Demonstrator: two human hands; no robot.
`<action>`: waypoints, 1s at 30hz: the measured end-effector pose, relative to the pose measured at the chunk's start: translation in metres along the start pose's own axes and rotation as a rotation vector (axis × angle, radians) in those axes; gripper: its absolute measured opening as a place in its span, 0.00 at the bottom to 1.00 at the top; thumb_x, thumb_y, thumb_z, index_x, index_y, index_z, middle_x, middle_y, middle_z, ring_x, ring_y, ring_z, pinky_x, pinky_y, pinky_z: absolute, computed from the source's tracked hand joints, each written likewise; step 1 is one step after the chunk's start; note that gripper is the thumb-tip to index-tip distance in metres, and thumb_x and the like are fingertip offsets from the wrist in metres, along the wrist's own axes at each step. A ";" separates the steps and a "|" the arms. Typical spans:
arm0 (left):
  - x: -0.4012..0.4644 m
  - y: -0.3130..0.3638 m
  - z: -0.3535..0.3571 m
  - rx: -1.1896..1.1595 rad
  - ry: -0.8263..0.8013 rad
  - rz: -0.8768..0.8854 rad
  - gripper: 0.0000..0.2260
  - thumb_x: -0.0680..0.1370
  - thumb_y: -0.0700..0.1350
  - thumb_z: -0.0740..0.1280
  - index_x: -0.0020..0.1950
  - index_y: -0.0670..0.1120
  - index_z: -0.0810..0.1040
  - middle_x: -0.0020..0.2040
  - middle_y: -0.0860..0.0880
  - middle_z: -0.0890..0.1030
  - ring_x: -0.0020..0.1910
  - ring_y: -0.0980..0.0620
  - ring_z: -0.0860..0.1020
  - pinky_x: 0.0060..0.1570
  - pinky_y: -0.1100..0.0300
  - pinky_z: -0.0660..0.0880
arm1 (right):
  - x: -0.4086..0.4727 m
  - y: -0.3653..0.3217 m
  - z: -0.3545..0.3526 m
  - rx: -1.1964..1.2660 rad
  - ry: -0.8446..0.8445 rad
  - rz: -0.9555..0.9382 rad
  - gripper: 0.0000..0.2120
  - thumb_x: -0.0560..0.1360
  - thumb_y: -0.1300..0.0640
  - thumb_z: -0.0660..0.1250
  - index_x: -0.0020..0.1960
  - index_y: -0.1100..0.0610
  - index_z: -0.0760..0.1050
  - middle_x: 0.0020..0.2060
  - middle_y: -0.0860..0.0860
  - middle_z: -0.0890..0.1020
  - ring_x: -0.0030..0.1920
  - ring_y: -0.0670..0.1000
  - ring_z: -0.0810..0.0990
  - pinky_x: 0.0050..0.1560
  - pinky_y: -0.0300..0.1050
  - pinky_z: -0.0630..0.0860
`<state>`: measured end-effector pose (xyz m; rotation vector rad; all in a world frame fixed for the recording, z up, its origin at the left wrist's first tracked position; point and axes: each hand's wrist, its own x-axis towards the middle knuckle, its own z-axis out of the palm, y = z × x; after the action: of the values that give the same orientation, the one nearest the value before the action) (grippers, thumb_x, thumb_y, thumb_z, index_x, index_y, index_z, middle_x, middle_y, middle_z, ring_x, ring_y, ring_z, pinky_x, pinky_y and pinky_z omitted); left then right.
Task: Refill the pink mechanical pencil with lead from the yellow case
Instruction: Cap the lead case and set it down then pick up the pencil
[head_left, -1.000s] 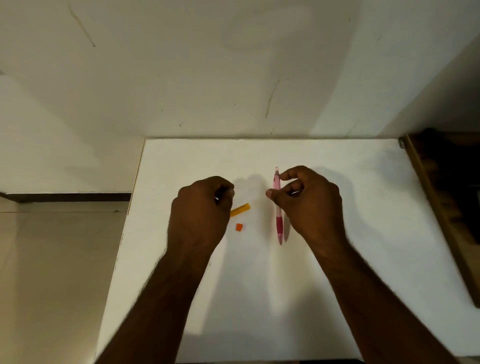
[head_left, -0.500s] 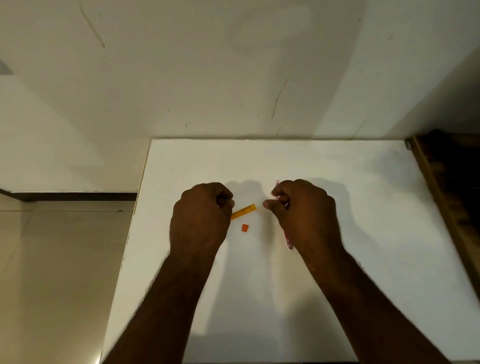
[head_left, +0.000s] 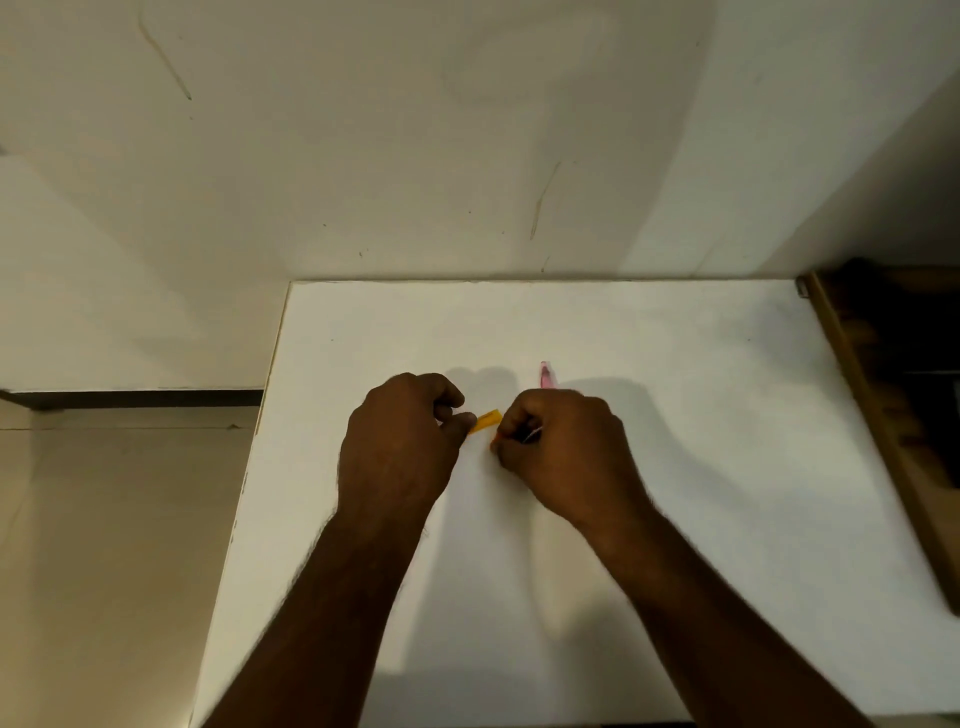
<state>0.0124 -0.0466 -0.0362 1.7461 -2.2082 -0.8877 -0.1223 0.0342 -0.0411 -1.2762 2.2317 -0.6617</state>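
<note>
The yellow case (head_left: 485, 420) is being pinched by the left hand (head_left: 402, 447) at frame centre; the right hand (head_left: 563, 447) is being closed around the pink mechanical pencil (head_left: 546, 375).

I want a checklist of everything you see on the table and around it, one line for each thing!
Surface: white table, mostly bare.
Job's things: yellow case held by left hand; pink mechanical pencil, only one end shows beyond right hand.
Clutter: a bit of orange at the right fingertips, too hidden to identify.
Grips: both hands closed, close together above the table.
Cables: nothing seen.
Surroundings: marked pale wall behind; brown wooden furniture on the right; floor on the left.
</note>
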 end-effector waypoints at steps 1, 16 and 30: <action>0.000 0.000 0.001 0.016 -0.012 0.015 0.11 0.72 0.54 0.75 0.53 0.54 0.83 0.45 0.57 0.80 0.42 0.56 0.77 0.41 0.62 0.69 | 0.003 0.003 -0.004 0.077 0.014 0.054 0.02 0.69 0.52 0.76 0.39 0.49 0.84 0.35 0.44 0.85 0.37 0.45 0.82 0.43 0.41 0.78; -0.005 0.013 0.005 0.075 -0.018 0.053 0.05 0.71 0.53 0.73 0.44 0.55 0.84 0.40 0.57 0.81 0.41 0.55 0.78 0.38 0.60 0.72 | 0.014 0.010 -0.024 1.073 0.098 0.427 0.06 0.71 0.68 0.76 0.48 0.62 0.85 0.41 0.54 0.89 0.41 0.55 0.88 0.42 0.40 0.83; -0.010 0.021 0.001 -0.040 0.069 0.167 0.03 0.70 0.50 0.74 0.43 0.55 0.84 0.39 0.56 0.81 0.41 0.56 0.78 0.39 0.61 0.72 | 0.014 0.012 -0.019 0.969 0.086 0.362 0.06 0.73 0.65 0.75 0.50 0.60 0.85 0.44 0.56 0.88 0.45 0.56 0.89 0.51 0.46 0.84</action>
<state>-0.0025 -0.0339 -0.0234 1.5245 -2.2362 -0.8157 -0.1478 0.0301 -0.0361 -0.3542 1.7113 -1.4088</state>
